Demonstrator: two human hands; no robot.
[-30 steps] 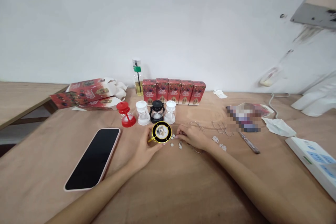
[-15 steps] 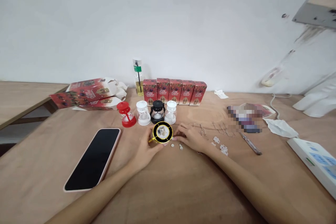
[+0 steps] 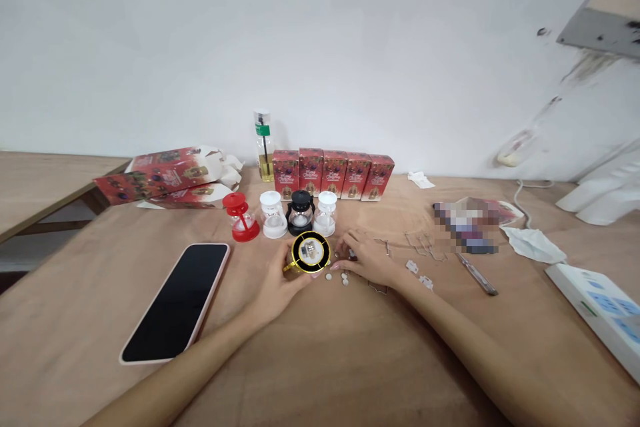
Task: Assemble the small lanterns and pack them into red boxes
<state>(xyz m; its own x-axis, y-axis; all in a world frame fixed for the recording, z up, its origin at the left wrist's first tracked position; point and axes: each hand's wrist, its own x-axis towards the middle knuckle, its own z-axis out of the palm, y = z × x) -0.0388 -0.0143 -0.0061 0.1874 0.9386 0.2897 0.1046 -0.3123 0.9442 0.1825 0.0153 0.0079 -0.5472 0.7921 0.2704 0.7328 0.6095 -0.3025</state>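
My left hand [image 3: 275, 288] is closed around a small gold-and-black lantern [image 3: 303, 267], held with its round base up. In the middle of the base a white recess with metal contacts shows. To the right of the lantern, my right hand [image 3: 369, 261] rests low over the table, its fingers curved and apart, near several button cells [image 3: 345, 278]. A red lantern [image 3: 241, 217], two white lanterns [image 3: 273, 215] and a black lantern [image 3: 301, 213] stand in a row just behind.
Red printed boxes [image 3: 334, 174] line up by the wall, beside a bottle [image 3: 264, 147]. Flattened cartons [image 3: 170, 177] lie left, above a phone [image 3: 177, 303]. At right are wire handles [image 3: 425, 245], white plastic pieces [image 3: 425, 282], a utility knife [image 3: 477, 275] and a power strip [image 3: 600, 313].
My right hand has drawn slightly away from the lantern's edge, and its thumb and fingers have parted. My left hand and the lantern have hardly moved.
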